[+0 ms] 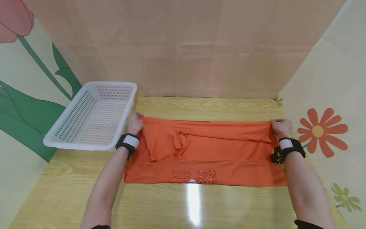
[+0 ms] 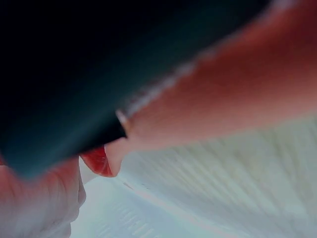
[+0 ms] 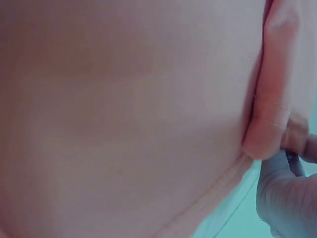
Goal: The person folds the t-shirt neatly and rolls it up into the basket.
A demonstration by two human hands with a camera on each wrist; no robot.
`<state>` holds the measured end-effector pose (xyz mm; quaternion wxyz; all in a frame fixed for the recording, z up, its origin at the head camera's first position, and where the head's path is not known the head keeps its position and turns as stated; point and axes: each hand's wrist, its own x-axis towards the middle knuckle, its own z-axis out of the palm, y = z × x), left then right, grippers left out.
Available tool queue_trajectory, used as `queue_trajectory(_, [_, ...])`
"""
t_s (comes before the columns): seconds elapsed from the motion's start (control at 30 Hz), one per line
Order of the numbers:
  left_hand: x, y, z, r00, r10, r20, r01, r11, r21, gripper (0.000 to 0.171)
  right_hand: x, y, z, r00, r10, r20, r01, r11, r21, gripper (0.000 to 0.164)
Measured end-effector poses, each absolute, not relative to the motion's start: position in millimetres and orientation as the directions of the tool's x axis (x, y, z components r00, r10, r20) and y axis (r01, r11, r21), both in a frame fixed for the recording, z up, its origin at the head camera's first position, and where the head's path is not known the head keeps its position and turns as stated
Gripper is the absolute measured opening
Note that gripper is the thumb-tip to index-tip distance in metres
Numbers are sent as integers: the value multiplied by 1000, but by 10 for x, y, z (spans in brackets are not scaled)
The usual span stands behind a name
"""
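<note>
An orange T-shirt lies lengthwise across the table, partly folded, with a sleeve showing on its left part and a printed design along the near edge. At its far left corner, my left hand pinches the fabric, beside the basket. My right hand grips the far right corner, and the far edge runs taut between both hands. Cloth fills most of the right wrist view, with my fingers and thumb at its edge. In the left wrist view a dark blurred shape hides much, leaving a bit of orange cloth beside the hand.
A white perforated plastic basket stands at the left, close to my left hand. The wooden table meets a pinkish curtain behind and flower-printed sheets on both sides. Dark bands with small devices sit on both wrists.
</note>
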<state>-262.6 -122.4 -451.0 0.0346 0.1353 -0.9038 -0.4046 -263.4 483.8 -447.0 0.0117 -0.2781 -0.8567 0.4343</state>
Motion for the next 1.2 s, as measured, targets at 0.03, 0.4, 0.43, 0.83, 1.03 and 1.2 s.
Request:
queue_trajectory(0.03, [-2617,-1215,-4504,-964,-264,-32,-202,651,732,39,-2621,4826,-4457,-856,472,-213,450,476,-756,38])
queue_trajectory(0.4, [-2115,-932,-4388,-951,288,113,302,786,540,28,-2279,4836,-4265,-996,70,-54,85,912,-401,37])
queue_trajectory(0.43, [-2048,-903,-4365,-924,371,92,361,767,531,29,-2237,4840,-4248,-997,23,-79,51,926,-375,37])
queue_trajectory(0.83, [-1762,-504,-4295,-754,655,47,636,710,301,54,-1997,4792,-4353,-969,-224,-105,-184,936,-299,40])
queue_trajectory(1.03, [-1763,-376,-4288,-703,710,29,701,686,194,22,-1975,4771,-4460,-967,-256,14,-254,947,-199,22])
queue_trajectory(1.2, [-1785,-319,-4211,-721,689,67,670,670,320,14,-1906,4793,-4455,-973,-226,51,-232,955,-184,15])
